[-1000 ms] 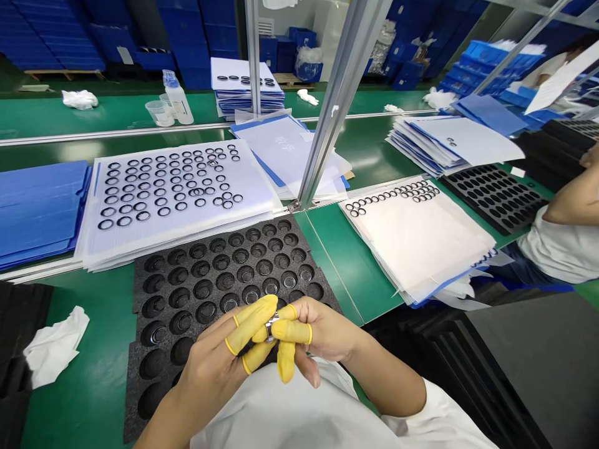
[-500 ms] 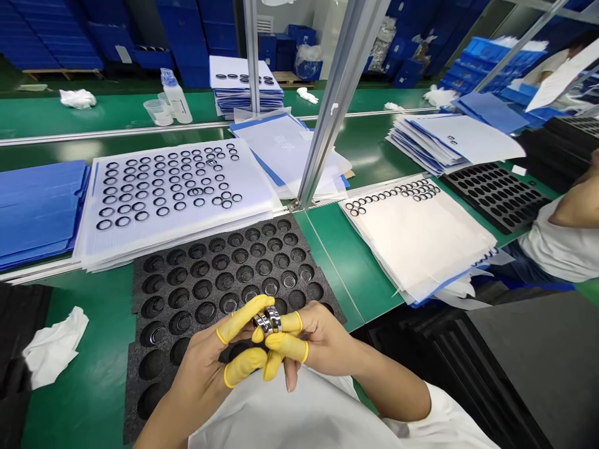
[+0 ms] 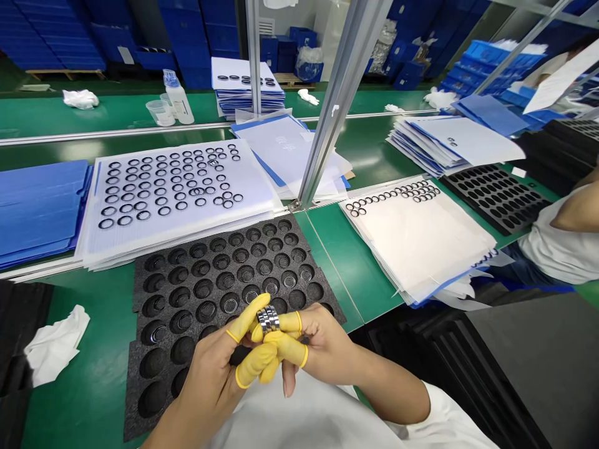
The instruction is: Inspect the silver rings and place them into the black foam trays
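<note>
Yellow finger cots cover several fingers of both hands. Between the fingertips sits a small stack of shiny metal rings (image 3: pixel 268 318), lined up side by side. My left hand (image 3: pixel 219 358) pinches the stack from the left, and my right hand (image 3: pixel 313 340) has its fingers closed on it from the right. Both hands are over the near part of a black foam tray (image 3: pixel 140 368) with round pockets. Rings lie in some of its pockets; the hands hide others.
Dark rings (image 3: pixel 161 192) stand in rows on a stack of white sheets (image 3: pixel 253 168) behind the tray. A metal post (image 3: pixel 327 118) rises beyond. White sheets with rings (image 3: pixel 421 243) lie right, a crumpled cloth (image 3: pixel 58 343) left. A co-worker's arm (image 3: pixel 575 199) is far right.
The metal rings, earlier fanned and tilted apart, now sit in an even stack. My left hand has shifted slightly right, its fingers nearer to my right hand's.
</note>
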A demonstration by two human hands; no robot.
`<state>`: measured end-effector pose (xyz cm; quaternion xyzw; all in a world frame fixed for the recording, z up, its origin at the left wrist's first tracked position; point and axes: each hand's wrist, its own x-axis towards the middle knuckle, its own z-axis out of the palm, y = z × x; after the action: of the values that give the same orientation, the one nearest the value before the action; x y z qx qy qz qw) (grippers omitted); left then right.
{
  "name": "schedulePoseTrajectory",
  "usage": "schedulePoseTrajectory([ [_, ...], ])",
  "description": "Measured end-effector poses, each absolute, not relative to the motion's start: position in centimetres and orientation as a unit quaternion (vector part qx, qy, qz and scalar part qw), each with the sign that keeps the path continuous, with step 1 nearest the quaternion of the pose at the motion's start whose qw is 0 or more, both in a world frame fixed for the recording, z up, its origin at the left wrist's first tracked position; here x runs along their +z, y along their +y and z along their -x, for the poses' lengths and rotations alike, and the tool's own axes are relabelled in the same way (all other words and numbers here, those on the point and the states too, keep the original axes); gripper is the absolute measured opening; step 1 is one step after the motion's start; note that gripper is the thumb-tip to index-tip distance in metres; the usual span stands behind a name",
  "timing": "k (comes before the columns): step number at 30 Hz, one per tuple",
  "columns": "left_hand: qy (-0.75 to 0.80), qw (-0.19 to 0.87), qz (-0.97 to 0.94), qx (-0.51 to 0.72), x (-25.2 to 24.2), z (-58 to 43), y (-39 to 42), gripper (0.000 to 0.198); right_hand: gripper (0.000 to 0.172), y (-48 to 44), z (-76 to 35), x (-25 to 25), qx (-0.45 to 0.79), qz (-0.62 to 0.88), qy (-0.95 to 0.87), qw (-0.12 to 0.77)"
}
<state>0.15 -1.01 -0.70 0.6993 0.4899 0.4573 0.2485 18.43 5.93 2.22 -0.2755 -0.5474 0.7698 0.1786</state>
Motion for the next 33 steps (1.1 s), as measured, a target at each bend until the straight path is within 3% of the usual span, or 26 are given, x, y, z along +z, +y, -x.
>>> schedulePoseTrajectory([
  [11,0.464,0.318,-0.702,0.437,-1.2,0.2,-0.8,0.054,0.054,5.8,-18.5,2.8,0.794,0.297,-0.505,0.162],
  [16,0.51,0.357,-0.619,0.479,-2.2,0.3,-1.1,0.045,0.051,6.2,-19.0,3.3,0.764,0.29,-0.549,0.174],
  [23,0.539,0.344,-0.557,0.53,-2.9,0.1,-1.1,0.033,0.055,6.5,-19.1,3.0,0.746,0.291,-0.563,0.203],
  [33,0.545,0.276,-0.575,0.544,-2.7,-0.5,-0.3,0.026,0.043,6.7,-18.7,1.4,0.743,0.307,-0.533,0.264],
])
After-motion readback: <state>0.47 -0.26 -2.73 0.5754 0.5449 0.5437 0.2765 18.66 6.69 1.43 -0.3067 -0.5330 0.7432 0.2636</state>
